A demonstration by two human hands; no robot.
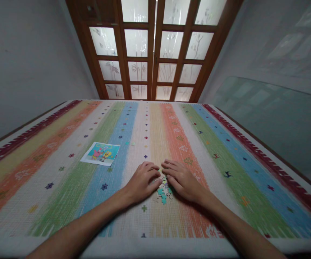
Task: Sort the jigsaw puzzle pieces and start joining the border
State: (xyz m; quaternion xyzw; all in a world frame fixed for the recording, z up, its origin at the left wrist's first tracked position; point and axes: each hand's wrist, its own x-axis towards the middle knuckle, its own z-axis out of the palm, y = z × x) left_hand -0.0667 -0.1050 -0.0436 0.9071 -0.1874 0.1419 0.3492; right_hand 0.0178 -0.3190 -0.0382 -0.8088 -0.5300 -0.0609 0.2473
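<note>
A small heap of jigsaw puzzle pieces (163, 193), teal, yellow and pale grey, lies on the striped tablecloth in front of me. My left hand (144, 181) curves along the heap's left side, thumb apart from the bent fingers and touching pieces at the edge. From the right, my right hand (181, 178) cups the same heap with its fingers spread and slightly bent. Neither hand shows a piece gripped in it. Part of the heap is hidden under the fingers. A picture card (103, 154) with cartoon figures on a teal ground lies flat to the left.
The striped tablecloth (211, 216) covers the wide table. Two loose teal and greenish pieces (133, 144) lie beyond my left hand. A wooden door with glass panes (136, 43) stands behind the table. A pale green glass-like panel (274, 133) leans at the right wall.
</note>
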